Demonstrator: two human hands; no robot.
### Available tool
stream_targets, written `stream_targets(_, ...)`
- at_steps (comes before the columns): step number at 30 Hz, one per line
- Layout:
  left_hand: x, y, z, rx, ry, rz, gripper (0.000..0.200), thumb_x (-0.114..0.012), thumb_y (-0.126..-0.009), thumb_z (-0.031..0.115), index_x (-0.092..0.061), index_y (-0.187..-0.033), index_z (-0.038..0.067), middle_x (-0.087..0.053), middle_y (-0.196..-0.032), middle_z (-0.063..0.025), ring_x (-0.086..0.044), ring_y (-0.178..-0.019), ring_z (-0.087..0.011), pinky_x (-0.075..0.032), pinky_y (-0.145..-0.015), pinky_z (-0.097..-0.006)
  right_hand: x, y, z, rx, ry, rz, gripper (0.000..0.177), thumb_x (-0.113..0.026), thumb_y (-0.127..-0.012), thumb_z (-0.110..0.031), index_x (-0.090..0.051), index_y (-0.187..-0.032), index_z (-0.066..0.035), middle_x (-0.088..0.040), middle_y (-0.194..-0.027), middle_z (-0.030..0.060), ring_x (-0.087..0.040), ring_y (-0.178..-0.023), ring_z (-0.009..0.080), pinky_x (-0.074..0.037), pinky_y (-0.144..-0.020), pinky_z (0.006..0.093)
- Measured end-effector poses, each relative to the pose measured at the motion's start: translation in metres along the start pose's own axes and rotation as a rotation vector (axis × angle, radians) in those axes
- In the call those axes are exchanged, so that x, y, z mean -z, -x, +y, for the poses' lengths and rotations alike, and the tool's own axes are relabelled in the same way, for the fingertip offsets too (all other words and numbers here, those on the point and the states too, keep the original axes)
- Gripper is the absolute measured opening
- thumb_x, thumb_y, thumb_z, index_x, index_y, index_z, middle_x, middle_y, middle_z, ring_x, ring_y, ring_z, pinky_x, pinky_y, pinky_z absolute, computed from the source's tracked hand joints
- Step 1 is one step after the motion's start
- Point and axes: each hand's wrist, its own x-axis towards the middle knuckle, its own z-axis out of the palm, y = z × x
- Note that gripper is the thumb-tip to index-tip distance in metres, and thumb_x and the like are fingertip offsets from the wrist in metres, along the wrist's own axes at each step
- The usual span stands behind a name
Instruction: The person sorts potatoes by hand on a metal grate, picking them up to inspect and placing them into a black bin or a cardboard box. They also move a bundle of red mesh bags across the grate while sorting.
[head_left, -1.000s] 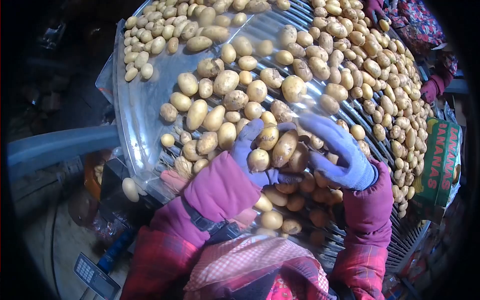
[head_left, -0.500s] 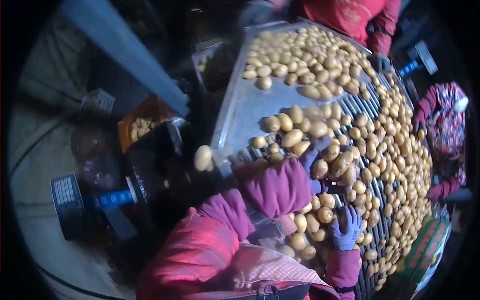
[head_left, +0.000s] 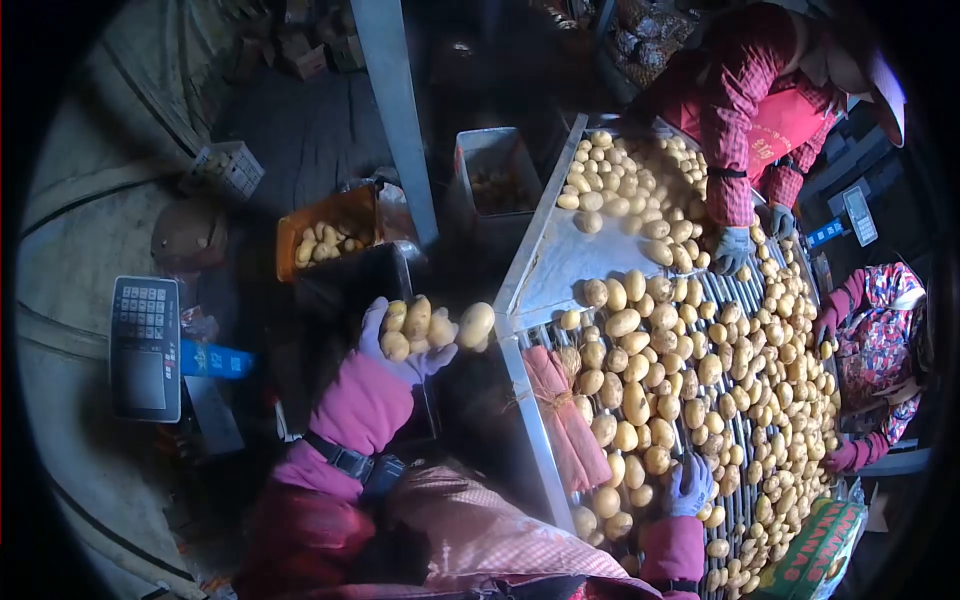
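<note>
- Head view, nearest first: the right hand [head_left: 690, 484] lies gloved on the potato pile [head_left: 650, 400] of the roller table [head_left: 523, 385], well to the right of the left hand's grip. Whether its fingers clasp a potato I cannot tell.
- The left hand [head_left: 392, 350] is cupped palm-up and closed around a handful of potatoes [head_left: 412, 326].
- Risk, as I judge it: the handful is overfull. The outermost potato [head_left: 476, 324] sits at the grip's right edge, barely backed by the fingers, so a tilt could roll it off to the floor.
- Directly under the grip stands a black crate [head_left: 350, 282], its inside too dark to read.
- Beyond the grip and to its left, an orange crate [head_left: 352, 210] holds a few potatoes.
- Farther beyond, a grey tub [head_left: 497, 150] has dim, unclear contents.
- Farthest, a co-worker's gloved hand [head_left: 733, 250] rests on the table.
</note>
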Motion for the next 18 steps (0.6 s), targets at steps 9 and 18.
stream_targets(9,-0.093,-0.188,0.044,-0.5,-0.846,0.129,0.053,-0.039,-0.091,0.057,-0.04,-0.128,0.019,-0.044,-0.125,-0.0041,-0.041,-0.123,-0.0278,-0.03,-0.104,-0.052,-0.009,0.003,0.009,-0.073,-0.01,0.033,0.034,-0.058,-0.082,-0.031,-0.064,-0.108,-0.008,-0.061,-0.114,0.0138,-0.052,-0.112,0.0334,-0.036,-0.098,0.0452)
stream_targets(18,-0.089,-0.137,-0.092,-0.36,-1.14,0.074,0.065,-0.049,-0.088,0.048,-0.032,-0.142,0.017,-0.03,-0.148,-0.015,-0.029,-0.136,-0.0306,-0.025,-0.109,-0.0453,-0.001,0.005,0.005,-0.145,0.005,0.032,0.037,-0.06,-0.082,-0.035,-0.065,-0.11,-0.012,-0.059,-0.121,0.0098,-0.047,-0.122,0.0308,-0.034,-0.101,0.0464)
